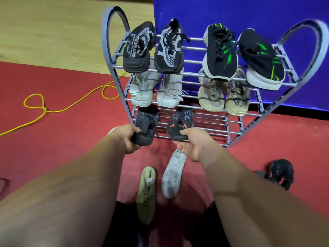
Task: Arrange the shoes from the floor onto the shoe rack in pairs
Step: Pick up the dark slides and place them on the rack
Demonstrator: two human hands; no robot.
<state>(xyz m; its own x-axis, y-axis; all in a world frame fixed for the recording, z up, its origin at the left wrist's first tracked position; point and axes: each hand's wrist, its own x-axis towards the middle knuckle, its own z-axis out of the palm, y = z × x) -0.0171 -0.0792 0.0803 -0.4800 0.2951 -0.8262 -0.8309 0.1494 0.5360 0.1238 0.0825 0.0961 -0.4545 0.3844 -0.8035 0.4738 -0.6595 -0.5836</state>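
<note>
red floor [53, 132]; dark laced shoes [179, 124] on grey rack [208, 129]

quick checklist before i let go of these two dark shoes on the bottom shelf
1. Left hand grips the left dark shoe: ok.
2. Right hand grips the right dark shoe: ok.
3. Both shoes over the bottom tier rails: ok.
4. Soles fully seated on the rails: cannot tell.
5. The two match as a pair: cannot tell; orange marks show only on the right one.
6. Floor finished: not ok; green shoe, white shoe and black shoe lie there.
</note>
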